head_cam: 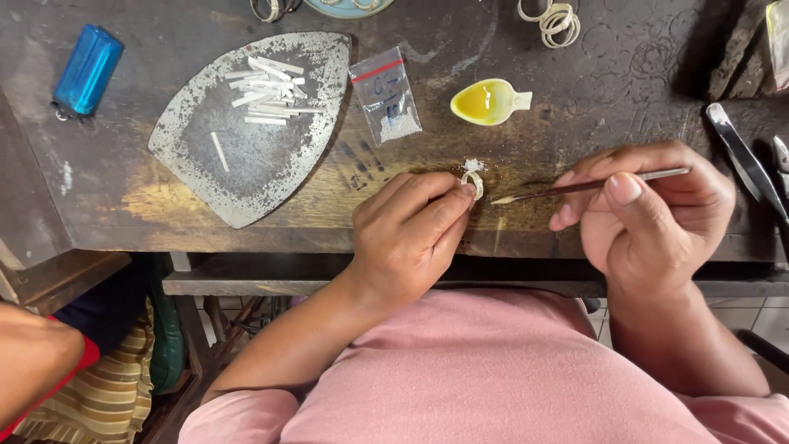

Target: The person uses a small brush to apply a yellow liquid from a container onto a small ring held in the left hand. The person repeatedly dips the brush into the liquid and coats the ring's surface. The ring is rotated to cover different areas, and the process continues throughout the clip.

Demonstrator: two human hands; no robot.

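My left hand pinches a small pale ring against the dark wooden workbench, thumb and forefinger closed on it. A little heap of white powder lies just beyond the ring. My right hand grips a thin brush-like stick, its pale tip pointing left and stopping a short way from the ring.
A worn triangular metal plate holds several white strips. Nearby lie a small plastic bag, a yellow fish-shaped dish, a blue lighter, loose rings and tweezers. Another person's arm shows at lower left.
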